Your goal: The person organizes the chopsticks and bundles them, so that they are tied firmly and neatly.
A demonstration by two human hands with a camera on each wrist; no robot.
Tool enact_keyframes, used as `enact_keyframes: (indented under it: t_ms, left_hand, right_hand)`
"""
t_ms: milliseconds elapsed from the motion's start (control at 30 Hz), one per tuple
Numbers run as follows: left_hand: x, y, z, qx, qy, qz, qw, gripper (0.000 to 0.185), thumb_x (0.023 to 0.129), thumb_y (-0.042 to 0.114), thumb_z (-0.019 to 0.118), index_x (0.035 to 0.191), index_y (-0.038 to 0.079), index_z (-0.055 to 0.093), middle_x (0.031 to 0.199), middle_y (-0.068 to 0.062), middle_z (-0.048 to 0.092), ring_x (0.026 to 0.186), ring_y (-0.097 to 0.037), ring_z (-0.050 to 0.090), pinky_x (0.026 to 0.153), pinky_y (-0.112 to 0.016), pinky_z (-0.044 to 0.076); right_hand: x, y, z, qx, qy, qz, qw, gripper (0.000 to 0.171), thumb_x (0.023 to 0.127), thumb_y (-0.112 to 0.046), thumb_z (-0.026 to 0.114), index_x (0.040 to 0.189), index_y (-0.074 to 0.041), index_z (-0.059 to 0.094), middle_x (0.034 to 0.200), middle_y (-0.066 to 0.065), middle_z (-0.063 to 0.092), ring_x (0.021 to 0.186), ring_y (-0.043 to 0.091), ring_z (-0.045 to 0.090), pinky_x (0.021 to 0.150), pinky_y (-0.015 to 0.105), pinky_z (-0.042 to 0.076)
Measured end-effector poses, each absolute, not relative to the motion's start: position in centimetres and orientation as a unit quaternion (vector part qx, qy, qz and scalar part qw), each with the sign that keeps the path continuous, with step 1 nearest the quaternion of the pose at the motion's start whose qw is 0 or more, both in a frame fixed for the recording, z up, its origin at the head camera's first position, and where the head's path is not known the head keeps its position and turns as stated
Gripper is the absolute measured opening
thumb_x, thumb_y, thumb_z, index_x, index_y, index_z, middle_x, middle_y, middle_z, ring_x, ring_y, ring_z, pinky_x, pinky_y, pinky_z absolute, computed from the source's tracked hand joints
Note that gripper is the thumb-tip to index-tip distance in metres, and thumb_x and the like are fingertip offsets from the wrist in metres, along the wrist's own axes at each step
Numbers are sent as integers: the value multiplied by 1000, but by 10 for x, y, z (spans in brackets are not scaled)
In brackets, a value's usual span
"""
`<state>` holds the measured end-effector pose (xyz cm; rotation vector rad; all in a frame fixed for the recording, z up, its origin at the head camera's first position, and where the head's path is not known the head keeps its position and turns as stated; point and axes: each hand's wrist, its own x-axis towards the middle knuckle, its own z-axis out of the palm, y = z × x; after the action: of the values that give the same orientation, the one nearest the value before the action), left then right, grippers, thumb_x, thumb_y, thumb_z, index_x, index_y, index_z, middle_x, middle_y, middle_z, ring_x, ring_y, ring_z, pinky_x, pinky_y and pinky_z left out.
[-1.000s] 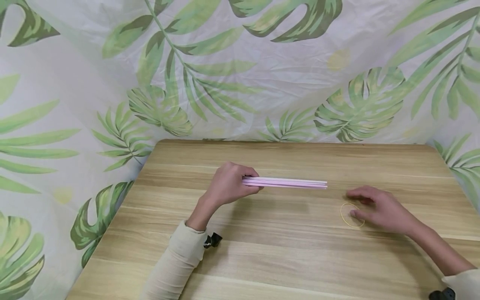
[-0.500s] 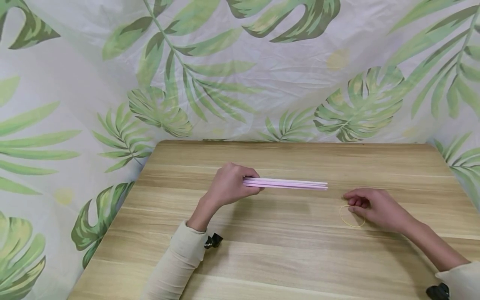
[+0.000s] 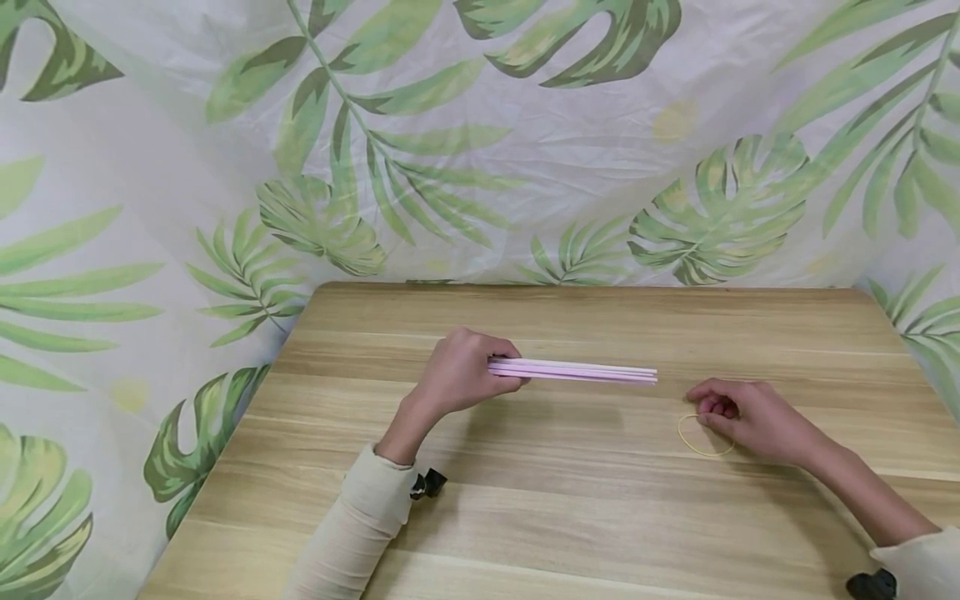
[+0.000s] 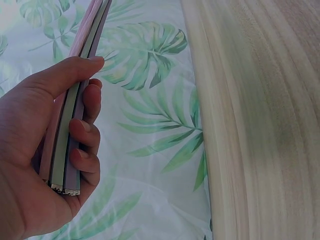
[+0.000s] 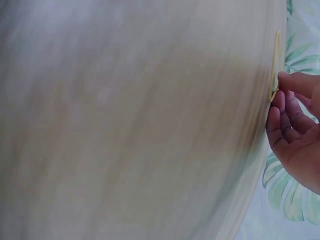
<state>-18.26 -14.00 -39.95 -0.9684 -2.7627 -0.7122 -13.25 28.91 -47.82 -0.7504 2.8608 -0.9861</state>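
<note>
Since a second ago your right hand (image 3: 753, 417) has drawn its spread fingers in, and they now curl onto the near edge of the yellow rubber band (image 3: 703, 436); your left hand (image 3: 459, 372) and its load have barely shifted.

Behind everything hangs the leaf-print cloth (image 3: 480, 142), and in front of it lies the wooden surface (image 3: 570, 517) that carries the work.

Your left hand is wrapped round one end of the bundle of pink strips (image 3: 573, 370), thumb on top and fingers curled beneath, holding it level just above the surface with the free end pointing toward your right hand. The strips look thin, stiff and light, so a grip at one end should be enough, though a loose grip could let them fan apart.

The rubber band lies flat on the surface, well apart from the bundle's free end. It looks soft, stretchy and almost weightless. Your right fingertips seem to pinch its edge, though the wrist view is too blurred to be sure. Take it between thumb and forefinger.
</note>
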Motion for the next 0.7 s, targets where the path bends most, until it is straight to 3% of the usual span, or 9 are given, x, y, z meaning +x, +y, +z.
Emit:
enact_keyframes:
  t_ms: [300,500,700]
  left_hand:
    - [-182,-139,-400,-320,-916,-232,65,9,84,27,90,87,24,82,70,15,70,57,-1,49,56,-22,40]
    - [-181,-137,-401,-321,-916,-231,59,9,84,28,90,88,24,83,70,15,71,56,0,48,55,-21,40]
    - [-180,-136,-401,-323,-918,-223,58,9,84,29,90,89,25,83,72,15,72,56,-1,49,56,-22,40]
  right_hand:
    - [-126,281,-468,-215,906,-365,-11,25,93,1,79,118,-2,75,98,0,78,86,-3,68,71,18,58]
    - [-123,275,-461,-202,897,-391,-30,21,95,2,77,116,0,75,96,5,78,85,-4,67,70,16,56]
    - [-125,270,-453,-180,880,-439,-26,26,97,5,73,123,4,71,101,12,77,90,-6,68,74,15,56]
